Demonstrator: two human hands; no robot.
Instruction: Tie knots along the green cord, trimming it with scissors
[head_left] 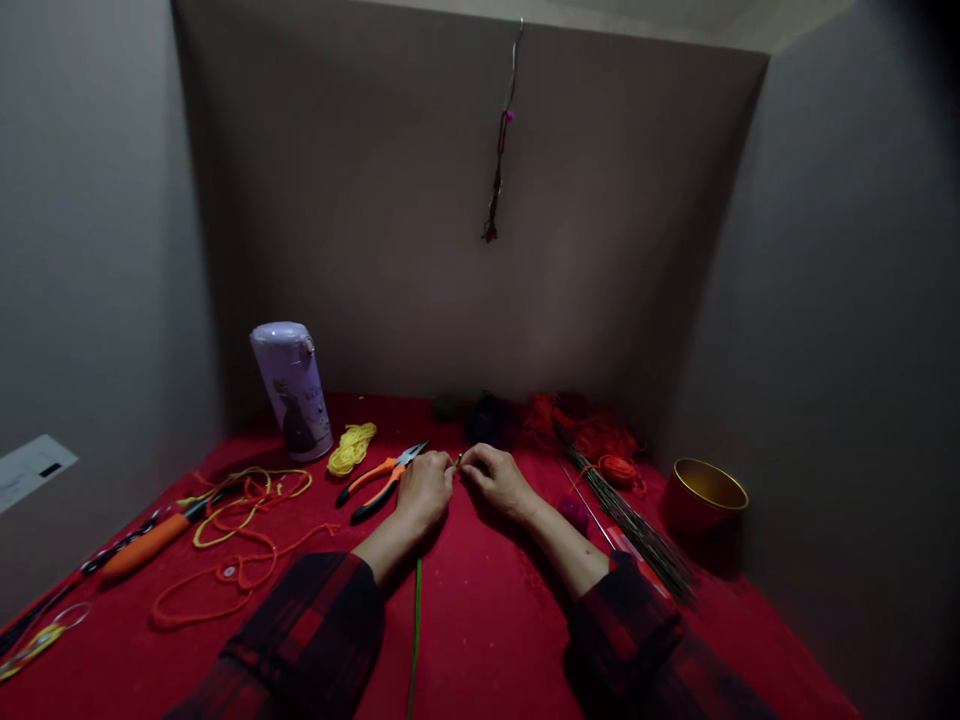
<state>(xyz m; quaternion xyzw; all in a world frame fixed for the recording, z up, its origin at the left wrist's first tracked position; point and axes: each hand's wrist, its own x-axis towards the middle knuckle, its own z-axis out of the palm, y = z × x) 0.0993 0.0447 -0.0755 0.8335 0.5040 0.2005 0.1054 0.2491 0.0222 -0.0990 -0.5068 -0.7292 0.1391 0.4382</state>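
Observation:
My left hand (426, 488) and my right hand (501, 482) meet low over the middle of the red cloth, fingertips closed and almost touching. Between them shows a small greenish end of a green cord (417, 620), pinched from both sides; its fine detail is too small to make out. The cord comes out from under my left wrist and runs toward the bottom edge. Right beside my left hand lie long-nose pliers (384, 482) with orange and black handles, jaws pointing away. A bundle of thin dark stems (626, 515) lies to the right of my right hand.
A lilac bottle (294, 390) stands back left near yellow yarn (351, 449). Loose orange yarn (259, 560) and an orange-handled tool (146, 546) lie left. Red yarn (577, 430) and a gold-rimmed cup (705, 497) are right. A braided cord (498, 165) hangs on the back wall.

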